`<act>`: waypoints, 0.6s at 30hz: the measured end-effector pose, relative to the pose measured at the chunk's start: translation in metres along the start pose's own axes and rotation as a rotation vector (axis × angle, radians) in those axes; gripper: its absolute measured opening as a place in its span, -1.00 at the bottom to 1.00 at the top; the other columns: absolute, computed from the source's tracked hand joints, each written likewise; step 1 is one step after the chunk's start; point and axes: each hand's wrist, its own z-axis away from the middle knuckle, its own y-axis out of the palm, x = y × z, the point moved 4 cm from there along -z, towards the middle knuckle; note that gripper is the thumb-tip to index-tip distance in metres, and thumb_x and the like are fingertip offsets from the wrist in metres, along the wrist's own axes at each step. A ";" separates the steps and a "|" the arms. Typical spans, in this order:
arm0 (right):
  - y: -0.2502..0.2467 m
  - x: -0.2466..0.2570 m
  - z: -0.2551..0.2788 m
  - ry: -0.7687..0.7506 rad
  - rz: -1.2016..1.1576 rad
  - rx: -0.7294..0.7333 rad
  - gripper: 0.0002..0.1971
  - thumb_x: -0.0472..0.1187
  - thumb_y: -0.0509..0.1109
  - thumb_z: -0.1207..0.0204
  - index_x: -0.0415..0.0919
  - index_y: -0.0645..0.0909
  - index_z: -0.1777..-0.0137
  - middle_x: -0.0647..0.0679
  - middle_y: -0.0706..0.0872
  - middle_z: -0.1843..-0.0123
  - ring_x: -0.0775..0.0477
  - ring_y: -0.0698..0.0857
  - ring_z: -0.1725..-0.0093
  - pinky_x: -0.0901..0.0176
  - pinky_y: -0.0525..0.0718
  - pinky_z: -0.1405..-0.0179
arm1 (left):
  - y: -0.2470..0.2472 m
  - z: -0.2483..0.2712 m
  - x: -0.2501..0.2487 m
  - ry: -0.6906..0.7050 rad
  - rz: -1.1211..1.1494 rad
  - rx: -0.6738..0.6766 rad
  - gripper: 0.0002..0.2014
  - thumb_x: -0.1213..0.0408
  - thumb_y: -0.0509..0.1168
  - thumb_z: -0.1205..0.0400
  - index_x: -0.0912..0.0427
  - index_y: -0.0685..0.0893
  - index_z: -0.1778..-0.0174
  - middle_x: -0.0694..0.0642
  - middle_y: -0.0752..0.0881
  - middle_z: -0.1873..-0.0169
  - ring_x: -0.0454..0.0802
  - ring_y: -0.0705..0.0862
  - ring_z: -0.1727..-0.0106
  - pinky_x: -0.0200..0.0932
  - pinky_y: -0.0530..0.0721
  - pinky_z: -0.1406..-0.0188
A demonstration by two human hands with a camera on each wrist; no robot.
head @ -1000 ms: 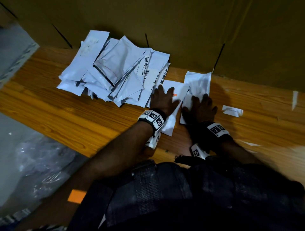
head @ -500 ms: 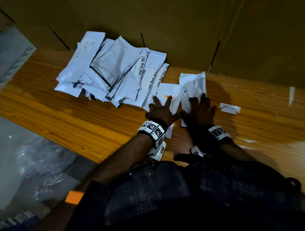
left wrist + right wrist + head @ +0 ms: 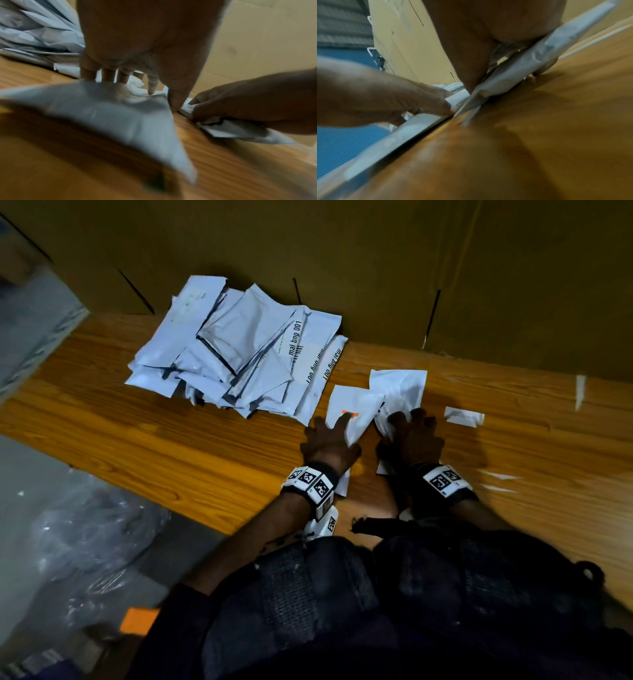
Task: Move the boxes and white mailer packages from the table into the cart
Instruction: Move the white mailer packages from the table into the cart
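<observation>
A heap of white mailers [image 3: 236, 354] lies on the wooden table [image 3: 154, 440] against a cardboard wall. Two more mailers sit apart, to the right of the heap. My left hand [image 3: 337, 428] presses flat with spread fingers on the left mailer [image 3: 349, 402], whose near corner [image 3: 137, 128] is lifted off the wood. My right hand [image 3: 409, 422] grips the right mailer [image 3: 400, 388] and crumples it, with the thumb on top and the fingers [image 3: 544, 67] curled under its edge [image 3: 513, 75]. The two hands are side by side near the table's front edge. No box or cart is in view.
A tall cardboard wall [image 3: 376, 268] closes off the back of the table. A small white paper slip [image 3: 464, 417] lies just right of my right hand. Crumpled clear plastic [image 3: 85, 542] and an orange tag [image 3: 138, 620] lie on the floor at the left.
Both hands have slid their mailers toward the near edge, away from the heap. The right hand's fingers have curled round its mailer and crumpled it.
</observation>
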 end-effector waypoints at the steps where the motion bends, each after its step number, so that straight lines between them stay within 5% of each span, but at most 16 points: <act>1: 0.000 -0.001 0.004 0.003 -0.004 0.006 -0.40 0.05 0.41 -0.47 -0.02 0.36 -0.49 -0.27 0.25 -0.53 -0.40 0.27 -0.47 -0.38 0.53 -0.19 | 0.002 0.005 -0.001 0.001 -0.009 0.013 -0.24 -0.09 0.37 -0.49 -0.35 0.15 -0.58 0.26 0.19 -0.52 0.38 0.25 -0.49 0.24 0.40 -0.34; 10: 0.003 -0.019 0.053 0.046 -0.023 0.020 -0.42 0.06 0.41 -0.48 -0.01 0.38 -0.48 -0.25 0.28 -0.52 -0.38 0.29 -0.47 -0.30 0.53 -0.19 | 0.019 0.039 -0.002 0.113 0.000 -0.027 -0.28 0.02 0.36 -0.53 -0.23 0.23 -0.62 0.32 0.32 -0.40 0.42 0.42 -0.32 0.13 0.53 -0.22; 18: 0.012 -0.039 0.129 0.148 0.006 -0.053 -0.46 0.03 0.42 -0.43 -0.04 0.45 -0.40 -0.25 0.38 -0.37 -0.38 0.39 -0.35 -0.23 0.57 -0.07 | 0.043 0.089 -0.006 0.222 -0.041 -0.029 -0.32 -0.13 0.31 -0.54 -0.27 0.26 -0.60 0.36 0.43 -0.32 0.43 0.46 -0.30 0.18 0.53 -0.25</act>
